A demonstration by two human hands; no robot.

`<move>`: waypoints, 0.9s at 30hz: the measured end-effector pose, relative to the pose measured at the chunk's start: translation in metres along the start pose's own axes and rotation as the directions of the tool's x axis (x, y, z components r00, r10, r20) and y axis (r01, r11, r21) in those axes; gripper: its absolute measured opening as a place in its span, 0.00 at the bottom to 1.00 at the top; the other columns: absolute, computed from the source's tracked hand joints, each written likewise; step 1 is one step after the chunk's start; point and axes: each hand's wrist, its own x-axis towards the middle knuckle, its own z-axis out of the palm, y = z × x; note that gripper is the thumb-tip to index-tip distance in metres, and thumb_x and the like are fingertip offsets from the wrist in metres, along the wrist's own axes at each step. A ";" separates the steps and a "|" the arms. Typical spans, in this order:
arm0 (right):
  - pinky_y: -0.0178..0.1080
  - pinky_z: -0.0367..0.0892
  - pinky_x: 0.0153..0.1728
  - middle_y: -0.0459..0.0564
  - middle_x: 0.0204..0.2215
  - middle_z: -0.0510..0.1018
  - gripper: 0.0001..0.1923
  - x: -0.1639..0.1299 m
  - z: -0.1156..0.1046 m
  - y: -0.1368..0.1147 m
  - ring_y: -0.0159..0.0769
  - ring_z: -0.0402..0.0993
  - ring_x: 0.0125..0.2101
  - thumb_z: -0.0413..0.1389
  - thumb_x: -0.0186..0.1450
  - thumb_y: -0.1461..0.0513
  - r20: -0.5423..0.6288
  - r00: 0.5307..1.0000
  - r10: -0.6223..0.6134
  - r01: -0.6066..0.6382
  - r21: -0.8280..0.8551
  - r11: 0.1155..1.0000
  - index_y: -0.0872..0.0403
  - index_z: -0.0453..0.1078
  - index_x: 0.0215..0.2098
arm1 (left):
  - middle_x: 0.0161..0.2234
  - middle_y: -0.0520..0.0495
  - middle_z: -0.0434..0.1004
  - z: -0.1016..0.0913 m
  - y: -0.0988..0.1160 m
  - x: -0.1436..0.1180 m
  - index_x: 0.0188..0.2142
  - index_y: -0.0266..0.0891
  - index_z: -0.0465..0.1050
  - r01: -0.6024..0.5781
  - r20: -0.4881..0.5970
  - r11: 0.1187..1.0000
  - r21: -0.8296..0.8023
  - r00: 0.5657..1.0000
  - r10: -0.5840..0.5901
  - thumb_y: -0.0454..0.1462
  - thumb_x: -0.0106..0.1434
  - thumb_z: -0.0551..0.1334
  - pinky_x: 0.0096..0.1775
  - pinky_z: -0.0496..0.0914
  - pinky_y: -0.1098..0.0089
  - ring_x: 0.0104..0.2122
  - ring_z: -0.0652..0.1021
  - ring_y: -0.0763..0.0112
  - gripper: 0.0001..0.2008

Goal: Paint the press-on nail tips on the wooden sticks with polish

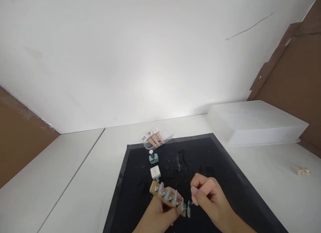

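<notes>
My left hand (pixel 160 213) grips a narrow wooden nail-tip stand (pixel 153 187) from below, tilted down to the right. Along it sit several grey-blue false nails (pixel 168 194) on silver round holders. Pinched in my right hand (pixel 217 201) is a pink-handled nail polish brush (pixel 209 186). Its dark bristle end is at the rightmost grey false nail (pixel 189 209), by the stand's right end; whether it touches cannot be made out. Just beyond the stand lies a white square polish bottle (pixel 155 172), its neck toward me. Behind that is a teal object (pixel 153 158) with a silver cylinder.
A clear tray (pixel 150 147) with several pink-handled polish bottles (pixel 152 138) stands at the mat's back edge. The black mat (pixel 200 159) carries pale smudges. At back right is a translucent white box (pixel 260 122); small cream-coloured pieces (pixel 301 171) lie at far right.
</notes>
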 end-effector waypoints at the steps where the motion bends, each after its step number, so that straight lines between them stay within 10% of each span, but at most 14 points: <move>1: 0.31 0.53 0.16 0.43 0.16 0.62 0.22 0.000 0.001 0.000 0.26 0.57 0.15 0.46 0.63 0.63 0.001 1.000 0.002 -0.002 0.023 1.000 0.54 0.50 0.12 | 0.26 0.55 0.63 0.000 -0.001 -0.001 0.35 0.38 0.63 -0.019 -0.010 0.999 0.032 1.000 0.020 0.37 0.50 0.61 0.25 0.59 0.75 0.24 0.63 0.78 0.12; 27: 0.32 0.51 0.17 0.41 0.16 0.59 0.12 0.000 -0.001 0.004 0.28 0.55 0.17 0.48 0.59 0.64 0.169 0.978 0.123 -0.118 -0.036 0.992 0.53 0.57 0.18 | 0.28 0.54 0.63 0.011 0.008 -0.007 0.36 0.38 0.66 -0.142 -0.169 0.985 0.101 0.973 0.158 0.40 0.52 0.62 0.33 0.60 0.72 0.29 0.66 0.73 0.12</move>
